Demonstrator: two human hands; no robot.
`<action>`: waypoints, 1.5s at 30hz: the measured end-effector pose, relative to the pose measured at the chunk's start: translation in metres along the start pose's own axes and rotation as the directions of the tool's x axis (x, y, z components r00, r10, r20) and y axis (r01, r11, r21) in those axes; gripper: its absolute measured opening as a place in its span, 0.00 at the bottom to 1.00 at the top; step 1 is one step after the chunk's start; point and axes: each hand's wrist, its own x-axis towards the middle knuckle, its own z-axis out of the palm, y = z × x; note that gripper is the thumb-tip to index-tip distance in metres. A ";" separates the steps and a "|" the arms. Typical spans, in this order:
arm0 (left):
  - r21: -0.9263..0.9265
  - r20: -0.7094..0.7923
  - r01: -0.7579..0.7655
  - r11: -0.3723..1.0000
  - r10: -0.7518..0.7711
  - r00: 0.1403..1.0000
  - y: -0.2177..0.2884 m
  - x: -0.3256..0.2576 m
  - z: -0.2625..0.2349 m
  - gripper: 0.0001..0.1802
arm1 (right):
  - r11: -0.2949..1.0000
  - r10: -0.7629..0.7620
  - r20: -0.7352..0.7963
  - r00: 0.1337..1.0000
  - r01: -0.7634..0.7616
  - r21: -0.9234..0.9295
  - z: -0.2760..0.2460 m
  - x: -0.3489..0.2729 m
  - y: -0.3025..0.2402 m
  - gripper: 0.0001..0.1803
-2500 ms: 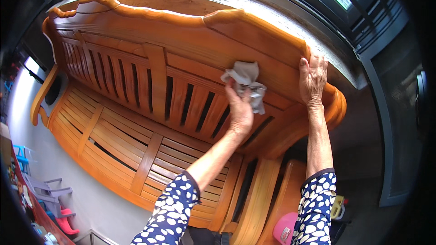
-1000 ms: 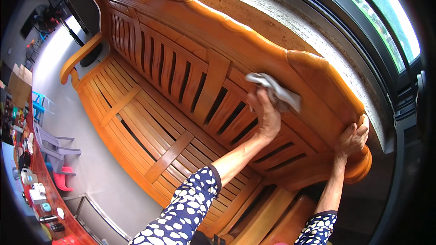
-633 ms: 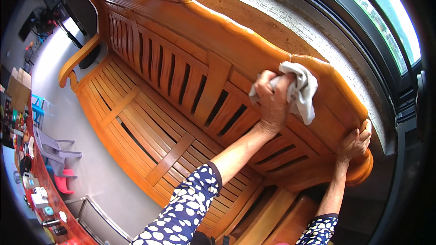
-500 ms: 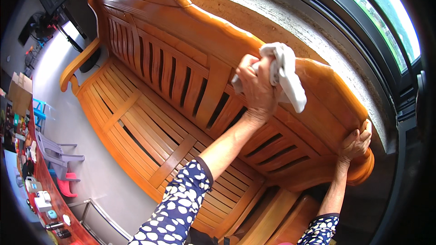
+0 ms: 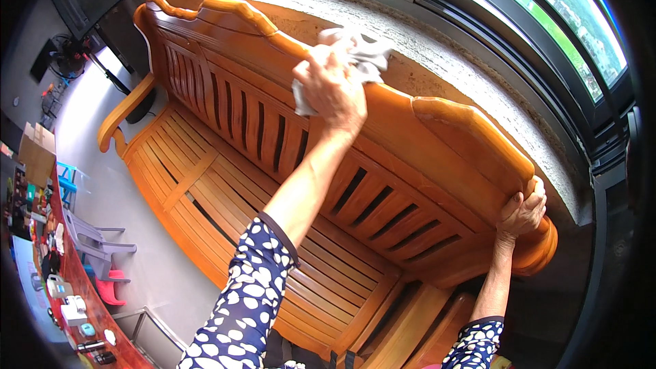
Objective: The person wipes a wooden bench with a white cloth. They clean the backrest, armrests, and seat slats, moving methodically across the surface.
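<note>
Beneath the window (image 5: 547, 34), left hand (image 5: 333, 89) pinched a cloth (image 5: 355, 55) on the bench (image 5: 424, 143) top rail (mid-wipe, upper centre); right hand (image 5: 521, 213) curled around its end.

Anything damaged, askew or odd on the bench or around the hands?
Nothing stands out. The wooden bench looks intact, slats even. The left hand presses a grey cloth on the top rail; the right hand grips the rail's end. The plastic chairs on the floor stand upright.

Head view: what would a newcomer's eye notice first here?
A large orange-brown wooden slatted bench fills the picture, standing under a dark-framed window. The left hand presses a crumpled grey cloth on the bench's top rail, while the right hand grips the rail's right end.
</note>
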 end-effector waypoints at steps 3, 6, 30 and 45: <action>-0.243 0.049 -0.095 0.965 0.110 0.993 0.033 -0.042 -0.014 0.18 | 1.000 0.005 -0.002 1.000 -0.005 -0.008 -0.001 0.000 0.000 0.31; -0.490 0.096 -0.003 0.872 0.057 0.994 0.060 -0.066 -0.032 0.19 | 0.999 -0.034 -0.044 0.998 0.034 -0.010 -0.001 0.005 -0.005 0.30; -0.621 -0.157 0.221 0.752 -0.396 0.905 -0.111 0.045 0.049 0.23 | 0.997 0.059 -0.035 0.998 -0.060 -0.040 -0.001 -0.010 0.016 0.36; -0.623 0.147 0.505 0.598 -0.544 0.826 -0.018 -0.103 0.035 0.24 | 0.999 0.030 -0.048 0.998 -0.032 -0.038 0.002 -0.005 0.006 0.35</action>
